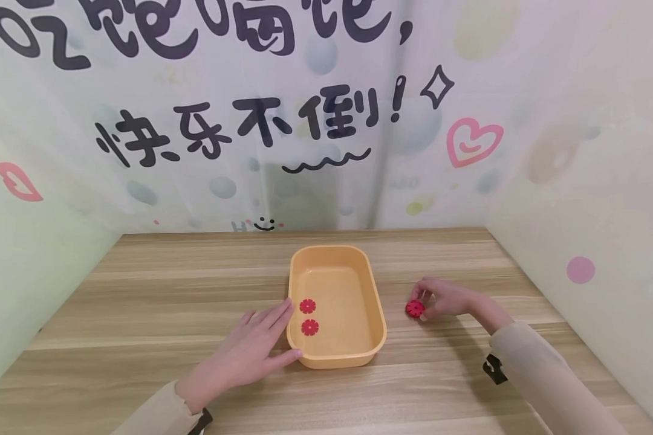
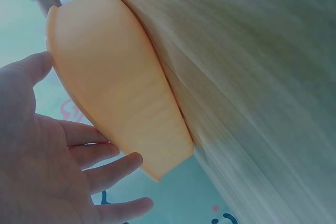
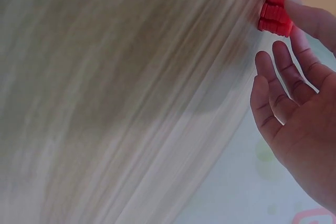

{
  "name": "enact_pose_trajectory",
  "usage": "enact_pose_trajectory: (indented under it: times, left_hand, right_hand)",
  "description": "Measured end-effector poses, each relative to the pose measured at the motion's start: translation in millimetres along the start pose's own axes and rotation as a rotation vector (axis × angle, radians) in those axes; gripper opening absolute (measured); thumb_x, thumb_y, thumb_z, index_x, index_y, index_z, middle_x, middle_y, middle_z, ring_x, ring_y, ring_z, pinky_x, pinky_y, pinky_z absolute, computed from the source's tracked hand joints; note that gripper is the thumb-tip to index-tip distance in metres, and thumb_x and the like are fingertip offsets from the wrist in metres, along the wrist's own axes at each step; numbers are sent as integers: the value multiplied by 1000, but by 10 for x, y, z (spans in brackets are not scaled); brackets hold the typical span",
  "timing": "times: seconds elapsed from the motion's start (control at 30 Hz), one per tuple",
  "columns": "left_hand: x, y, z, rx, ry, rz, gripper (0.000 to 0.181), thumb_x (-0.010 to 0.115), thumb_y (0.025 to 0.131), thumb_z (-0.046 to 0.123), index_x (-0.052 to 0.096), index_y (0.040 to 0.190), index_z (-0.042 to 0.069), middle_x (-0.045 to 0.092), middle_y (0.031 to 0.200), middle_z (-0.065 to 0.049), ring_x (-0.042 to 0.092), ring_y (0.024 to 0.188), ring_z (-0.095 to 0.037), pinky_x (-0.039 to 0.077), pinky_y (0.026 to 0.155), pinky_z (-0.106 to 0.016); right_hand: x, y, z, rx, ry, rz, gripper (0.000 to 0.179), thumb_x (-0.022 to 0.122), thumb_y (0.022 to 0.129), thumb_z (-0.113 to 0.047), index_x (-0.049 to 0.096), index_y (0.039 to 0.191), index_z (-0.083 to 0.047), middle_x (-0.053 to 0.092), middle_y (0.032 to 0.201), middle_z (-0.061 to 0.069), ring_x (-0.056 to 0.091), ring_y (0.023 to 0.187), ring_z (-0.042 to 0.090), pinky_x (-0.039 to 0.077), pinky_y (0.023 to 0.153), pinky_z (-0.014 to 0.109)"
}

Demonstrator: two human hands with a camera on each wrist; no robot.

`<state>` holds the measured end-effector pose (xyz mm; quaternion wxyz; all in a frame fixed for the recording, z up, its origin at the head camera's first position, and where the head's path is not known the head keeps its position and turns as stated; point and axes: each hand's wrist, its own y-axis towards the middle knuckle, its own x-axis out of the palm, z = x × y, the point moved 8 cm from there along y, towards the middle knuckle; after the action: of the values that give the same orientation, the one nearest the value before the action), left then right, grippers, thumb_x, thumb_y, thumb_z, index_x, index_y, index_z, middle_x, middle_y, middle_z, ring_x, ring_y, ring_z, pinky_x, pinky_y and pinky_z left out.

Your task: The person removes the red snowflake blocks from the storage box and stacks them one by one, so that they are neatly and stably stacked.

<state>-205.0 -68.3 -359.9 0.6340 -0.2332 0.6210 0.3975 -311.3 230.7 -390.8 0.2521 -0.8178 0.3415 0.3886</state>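
An orange plastic tray (image 1: 340,290) stands on the table, with two flat red snowflake discs (image 1: 309,327) lying inside along its left side. My left hand (image 1: 250,350) touches the tray's left rim, its fingers spread and fairly straight; in the left wrist view the thumb and fingertips meet the edge of the tray (image 2: 105,61). Right of the tray, my right hand (image 1: 443,299) pinches a short stack of red snowflake discs (image 3: 275,13) between thumb and index finger. The stack is upright at the tabletop, and the other right fingers are loosely bent away from it.
The wood-grain table (image 1: 196,278) runs back to a printed curtain (image 1: 315,199) with dark lettering. Pale walls close in both sides, the right wall (image 1: 604,211) rising beside my right forearm. A black wrist strap part (image 1: 494,369) shows under the right sleeve.
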Motion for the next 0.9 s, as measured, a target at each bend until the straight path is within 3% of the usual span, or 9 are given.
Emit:
enact_pose_trajectory:
  times: [0.43,0.7,0.9]
  left_hand:
    - [-8,-1,6,-4,-5,-10,78,38,84,61,35,134,1,30,139,-9,33,122,-22,28,92,-53]
    - [-3,-3,-2,-9,-3,-13,79,37,83,61,35,135,2,30,140,-9,33,122,-22,27,92,-52]
    - [-1,-5,-3,-12,-3,-16,79,37,83,62,34,135,2,30,140,-9,33,123,-21,27,92,-52]
  right_hand:
    - [-33,-18,-50,-24,28,0,34,70,69,-5,52,98,-4,51,97,6,47,92,29,39,78,45]
    - [-201,42,-148,-63,26,38,34,66,73,-5,49,102,4,51,102,17,48,93,36,39,80,49]
    - [-384,189,-302,-82,-31,66,29,65,73,-6,51,98,0,52,96,9,51,91,32,41,80,46]
